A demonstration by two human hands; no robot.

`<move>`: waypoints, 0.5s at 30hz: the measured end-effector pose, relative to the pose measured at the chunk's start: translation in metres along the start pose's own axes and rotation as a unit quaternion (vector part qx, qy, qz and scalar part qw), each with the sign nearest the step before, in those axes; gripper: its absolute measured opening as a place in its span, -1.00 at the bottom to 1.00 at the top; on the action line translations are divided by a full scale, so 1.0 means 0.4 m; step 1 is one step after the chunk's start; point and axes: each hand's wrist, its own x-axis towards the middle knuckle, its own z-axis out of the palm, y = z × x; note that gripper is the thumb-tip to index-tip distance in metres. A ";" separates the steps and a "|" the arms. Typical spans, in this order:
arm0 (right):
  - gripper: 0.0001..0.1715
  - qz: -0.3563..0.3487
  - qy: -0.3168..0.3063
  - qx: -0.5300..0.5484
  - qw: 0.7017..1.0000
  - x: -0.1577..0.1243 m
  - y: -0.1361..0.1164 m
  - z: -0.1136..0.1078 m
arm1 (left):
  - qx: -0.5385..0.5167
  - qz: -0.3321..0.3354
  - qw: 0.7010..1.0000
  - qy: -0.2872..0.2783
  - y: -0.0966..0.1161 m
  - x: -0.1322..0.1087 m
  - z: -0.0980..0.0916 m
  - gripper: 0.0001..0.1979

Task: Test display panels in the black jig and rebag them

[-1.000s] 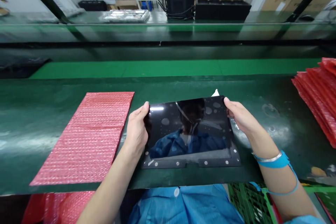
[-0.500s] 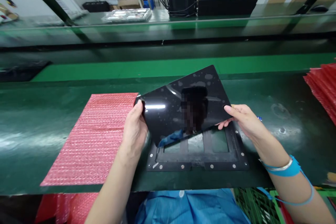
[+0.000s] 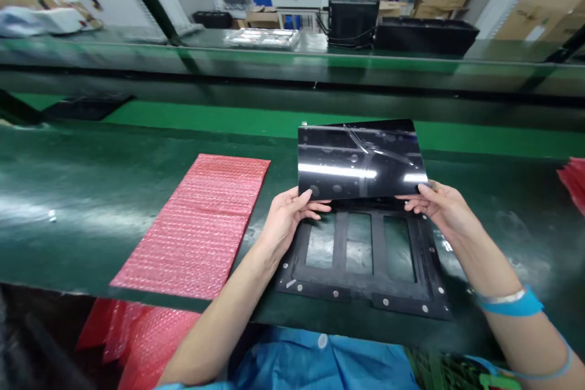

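Observation:
A glossy black glass panel [image 3: 361,155] is raised and tilted above the far part of a black frame [image 3: 356,286]. My left hand [image 3: 292,213] grips the panel's near left corner, thumb on top and fingers underneath. At the near right corner, my right hand [image 3: 441,204] pinches it the same way. The frame lies flat on the dark green bench, with rectangular openings and silver round studs along its edge. Left of my left hand lies a pink bubble-wrap bag [image 3: 196,225]. Light streaks reflect off the panel's face.
More pink bubble wrap [image 3: 150,335] hangs below the bench edge at left, and a red stack [image 3: 573,183] sits at the far right. A raised shelf [image 3: 274,58] crosses the back, carrying a black monitor-like box [image 3: 351,21]. A flat black item [image 3: 89,106] lies at back left.
The panel has turned from slanting to nearly level sideways and moved toward the far edge of the frame. My left hand has shifted to its near left corner. The whole view has swung left.

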 end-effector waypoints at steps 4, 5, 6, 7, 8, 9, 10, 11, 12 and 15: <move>-0.74 0.019 0.023 0.005 1.000 0.132 -0.040 0.089 | 0.164 0.120 0.973 0.111 0.034 0.001 -0.087 -0.47; -0.72 0.018 0.033 0.007 0.999 0.168 -0.049 0.109 | 0.234 0.146 0.947 0.162 0.040 -0.004 -0.123 -0.42; -0.71 0.018 0.045 0.009 0.999 0.201 -0.056 0.127 | 0.311 0.159 0.913 0.210 0.042 -0.012 -0.164 -0.39; -0.74 0.019 0.059 0.011 0.998 0.232 -0.061 0.139 | 0.398 0.162 0.866 0.256 0.041 -0.025 -0.210 -0.39; -0.79 0.022 0.072 0.013 0.997 0.259 -0.064 0.146 | 0.478 0.154 0.815 0.289 0.037 -0.042 -0.257 -0.41; -0.83 0.027 0.086 0.014 0.996 0.282 -0.065 0.148 | 0.539 0.139 0.772 0.307 0.030 -0.065 -0.304 -0.45; -0.84 0.032 0.100 0.016 0.994 0.300 -0.064 0.144 | 0.576 0.126 0.744 0.314 0.023 -0.094 -0.349 -0.49; -0.78 0.038 0.112 0.018 0.993 0.315 -0.063 0.135 | 0.597 0.120 0.728 0.315 0.016 -0.128 -0.390 -0.53; -0.72 0.043 0.121 0.020 0.991 0.326 -0.063 0.123 | 0.614 0.116 0.714 0.315 0.010 -0.167 -0.425 -0.57; -0.63 0.052 0.144 0.024 0.988 0.336 -0.066 0.072 | 0.641 0.097 0.653 0.391 0.004 -0.296 -0.480 -0.64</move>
